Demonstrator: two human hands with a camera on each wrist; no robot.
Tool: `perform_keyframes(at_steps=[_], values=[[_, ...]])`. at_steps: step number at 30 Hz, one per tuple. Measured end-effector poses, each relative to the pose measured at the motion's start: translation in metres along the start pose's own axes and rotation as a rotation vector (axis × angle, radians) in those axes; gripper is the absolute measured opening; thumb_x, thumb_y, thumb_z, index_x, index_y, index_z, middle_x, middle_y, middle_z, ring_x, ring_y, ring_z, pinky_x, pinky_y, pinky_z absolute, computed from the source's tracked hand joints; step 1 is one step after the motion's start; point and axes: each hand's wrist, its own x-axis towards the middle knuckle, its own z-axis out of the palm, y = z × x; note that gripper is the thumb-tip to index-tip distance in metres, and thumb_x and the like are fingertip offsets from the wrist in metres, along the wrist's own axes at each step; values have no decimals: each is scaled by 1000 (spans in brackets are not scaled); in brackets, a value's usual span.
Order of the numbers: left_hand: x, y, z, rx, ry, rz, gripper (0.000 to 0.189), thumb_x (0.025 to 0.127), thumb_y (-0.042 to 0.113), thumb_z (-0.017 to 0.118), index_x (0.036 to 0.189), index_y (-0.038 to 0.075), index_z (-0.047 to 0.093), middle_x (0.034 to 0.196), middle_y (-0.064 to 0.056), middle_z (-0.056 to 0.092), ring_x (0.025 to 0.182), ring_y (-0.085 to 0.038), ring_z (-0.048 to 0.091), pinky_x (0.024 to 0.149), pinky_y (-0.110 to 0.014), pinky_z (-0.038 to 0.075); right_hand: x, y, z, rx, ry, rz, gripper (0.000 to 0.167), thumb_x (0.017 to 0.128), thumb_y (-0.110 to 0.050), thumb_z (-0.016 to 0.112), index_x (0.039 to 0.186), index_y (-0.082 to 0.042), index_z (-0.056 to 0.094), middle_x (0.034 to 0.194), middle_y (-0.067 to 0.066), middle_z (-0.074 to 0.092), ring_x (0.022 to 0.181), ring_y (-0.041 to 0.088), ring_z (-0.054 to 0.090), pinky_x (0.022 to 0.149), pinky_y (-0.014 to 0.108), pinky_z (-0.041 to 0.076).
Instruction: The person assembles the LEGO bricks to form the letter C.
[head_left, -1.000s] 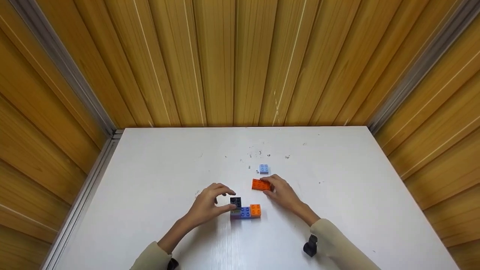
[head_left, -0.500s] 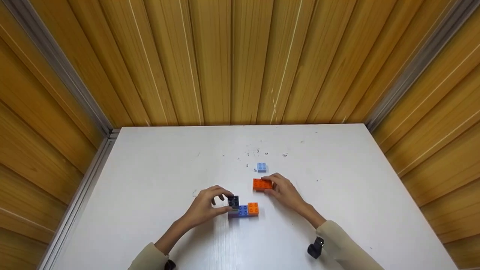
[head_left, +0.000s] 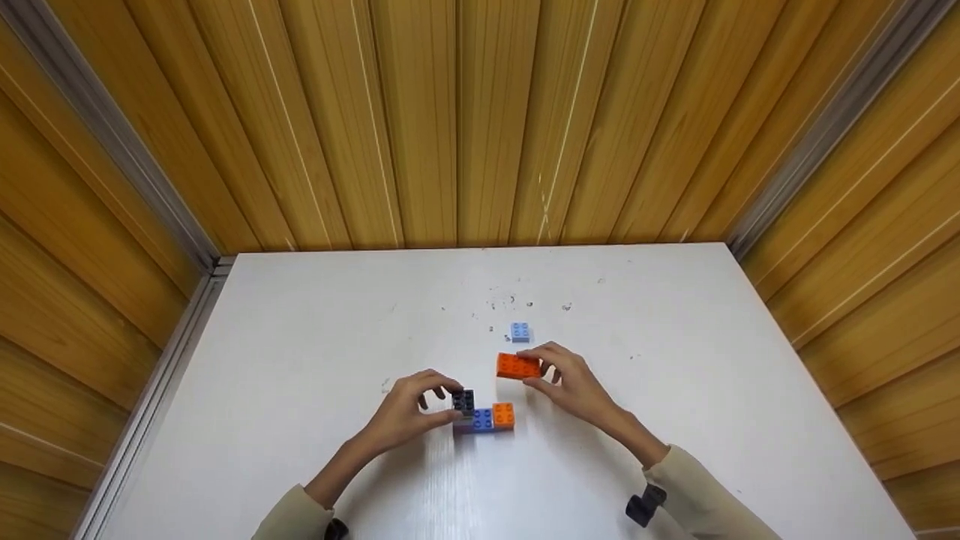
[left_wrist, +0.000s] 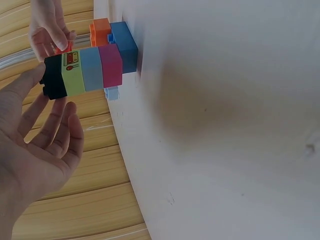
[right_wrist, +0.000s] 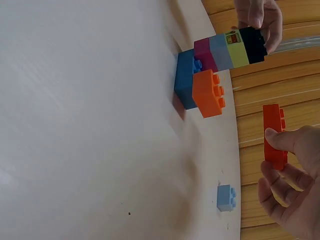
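My left hand (head_left: 409, 412) pinches the black brick (left_wrist: 54, 77) between thumb and fingertips. That brick tops a stack: below it come a yellow-green brick (left_wrist: 73, 75) with a printed picture, a grey-blue brick (left_wrist: 91, 69) and a magenta brick (left_wrist: 111, 66). The stack stands on one end of a long blue brick (head_left: 482, 420), whose other end carries an orange brick (head_left: 503, 415). In my right hand (head_left: 574, 382) a long red-orange brick (right_wrist: 272, 135) is held by one end, thumb on one side and fingers on the other, raised above the table, behind the stack.
A light blue brick (head_left: 520, 332) sits on the white table (head_left: 315, 322), beyond the red-orange one. Small dark marks dot the tabletop near it. Wood-patterned panels (head_left: 427, 135) wall the table at the back and sides.
My left fingertips have closed in from beside the black brick onto it. The red-orange brick has shifted slightly in my right hand. The whole head view has drifted a little.
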Motion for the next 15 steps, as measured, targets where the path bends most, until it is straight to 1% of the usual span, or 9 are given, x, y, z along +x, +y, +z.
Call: perform_keyframes(at_steps=[3, 5, 10, 12, 15], values=[[-1, 0, 0, -1, -7, -23, 30, 86, 24, 83, 114, 16, 75, 108, 0, 75, 93, -22, 66, 70, -29, 55, -1, -11, -1, 2, -18, -22, 36, 91, -17, 77, 127, -13, 70, 113, 4, 71, 86, 16, 61, 69, 29, 55], [-2, 0, 0, -2, -9, -23, 30, 87, 24, 82, 114, 15, 75, 108, 0, 75, 93, -24, 66, 70, -26, 53, -2, -18, -1, 3, -33, -30, 36, 92, -19, 76, 127, -14, 70, 114, 3, 71, 87, 14, 61, 70, 27, 55], [-2, -1, 0, -2, 2, -5, 29, 87, 23, 82, 114, 14, 75, 106, -3, 75, 91, -30, 66, 69, -24, 52, -4, -33, -2, 19, -68, -63, 37, 94, -23, 74, 130, -17, 70, 115, 1, 71, 90, 14, 62, 73, 31, 55], [-1, -1, 1, 5, 5, -5, 30, 87, 24, 83, 114, 14, 75, 106, -3, 75, 91, -29, 66, 69, -27, 54, -5, -36, -1, 30, -75, -82, 38, 94, -23, 74, 131, -17, 70, 115, 2, 71, 93, 15, 64, 75, 33, 56], [-1, -1, 3, 9, 2, -13, 31, 87, 24, 82, 115, 14, 75, 107, -3, 75, 91, -27, 67, 69, -34, 57, -7, -39, 0, 39, -72, -117, 38, 94, -23, 74, 131, -16, 70, 117, 2, 71, 100, 18, 66, 82, 31, 57]])
